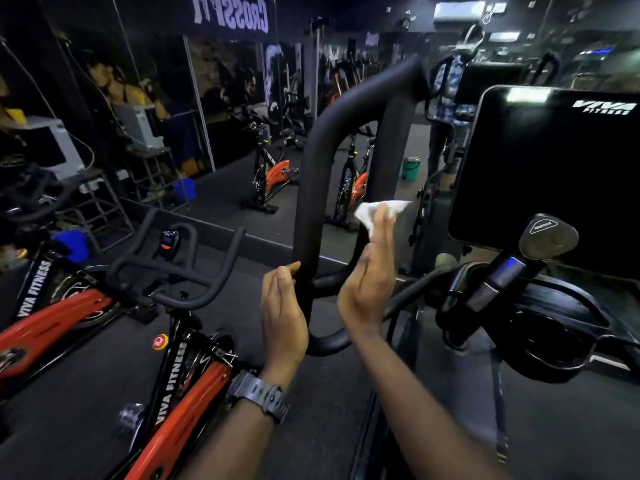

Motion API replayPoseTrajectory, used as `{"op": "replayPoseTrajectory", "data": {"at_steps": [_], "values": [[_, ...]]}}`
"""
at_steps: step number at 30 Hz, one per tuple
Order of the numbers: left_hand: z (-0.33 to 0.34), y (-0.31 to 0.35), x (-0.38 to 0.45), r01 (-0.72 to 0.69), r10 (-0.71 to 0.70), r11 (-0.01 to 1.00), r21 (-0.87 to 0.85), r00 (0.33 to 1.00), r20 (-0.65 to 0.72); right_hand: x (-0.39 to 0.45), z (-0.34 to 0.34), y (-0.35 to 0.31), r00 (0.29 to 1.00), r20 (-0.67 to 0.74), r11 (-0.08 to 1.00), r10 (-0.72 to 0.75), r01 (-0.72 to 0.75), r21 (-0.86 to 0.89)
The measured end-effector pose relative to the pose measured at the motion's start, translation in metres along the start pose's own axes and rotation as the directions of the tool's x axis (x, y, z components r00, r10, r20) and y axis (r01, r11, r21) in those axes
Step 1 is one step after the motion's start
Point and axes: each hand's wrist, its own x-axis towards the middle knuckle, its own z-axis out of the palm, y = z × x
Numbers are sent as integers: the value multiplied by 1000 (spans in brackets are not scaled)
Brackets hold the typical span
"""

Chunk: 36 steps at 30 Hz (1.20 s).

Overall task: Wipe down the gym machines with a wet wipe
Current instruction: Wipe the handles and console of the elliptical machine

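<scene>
The right hand [370, 271] is raised near the middle of the view, palm turned toward the left, its long fingers nearly straight and pointing up. A crumpled white wet wipe [379, 211] sits at the fingertips, at twelve o'clock from the palm, pinched there and pressed against the inner upright bar of a black padded handle loop [313, 168] on a gym machine. The left hand [282, 306] is at nine o'clock from the right hand, fingers loosely extended, holding nothing, with the fingertips touching the outer bar of the same loop. A dark wristwatch [259, 394] is strapped to the left wrist.

At three o'clock from the wipe stands the machine's dark console screen [554, 174], marked "VIVA FITNESS" in its upper right corner. A grey-capped lever grip [549, 237] rises below the screen, at four o'clock from the wipe. At seven o'clock from the hands is a red and black spin bike [180, 386] with black handlebars [173, 268]. A mirrored wall behind reflects more bikes and a green bucket [411, 168].
</scene>
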Motion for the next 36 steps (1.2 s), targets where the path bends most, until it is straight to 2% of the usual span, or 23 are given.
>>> {"op": "replayPoseTrajectory", "data": {"at_steps": [1,3,5,7,8,11,15,18,20,22,25,28,32,36], "values": [[0,1,0,4,-4,1000,12,1000,4,-3,4,-2,987,-102,992,123,-119,48],[-2,2,0,10,-10,999,37,1000,3,-6,8,-2,914,-188,930,359,-334,151],[-2,2,-2,11,-11,999,38,1000,10,-6,7,-1,848,-173,852,501,-449,268],[-2,1,-4,13,-14,999,32,1000,21,-9,7,-3,746,-122,710,654,-550,440],[-2,0,-4,15,-16,999,31,1000,26,-13,7,-3,713,-106,664,693,-574,479],[-4,-1,-4,15,-16,1000,23,999,44,-35,16,-7,699,-15,630,715,-634,449],[-10,-1,-1,38,-38,999,0,994,102,-65,39,18,531,305,364,790,-808,464],[-12,-1,-1,56,-53,998,-20,992,116,-77,42,46,472,426,359,772,-876,322],[-12,-2,-1,59,-55,998,-28,992,116,-74,35,33,481,451,392,752,-876,280],[-10,-2,-2,65,-60,997,-39,992,112,-79,30,21,513,443,470,735,-857,213],[-8,-3,-2,73,-68,996,-47,994,88,-89,32,4,544,348,575,764,-818,16],[-10,-1,4,104,-99,992,-66,992,83,-92,29,-14,599,320,644,734,-763,-48],[-15,7,11,174,-163,979,-101,981,107,-104,13,-28,692,309,751,653,-646,-138],[-20,14,14,217,-202,972,-94,968,148,-105,3,-30,826,243,855,509,-453,-253]]}}
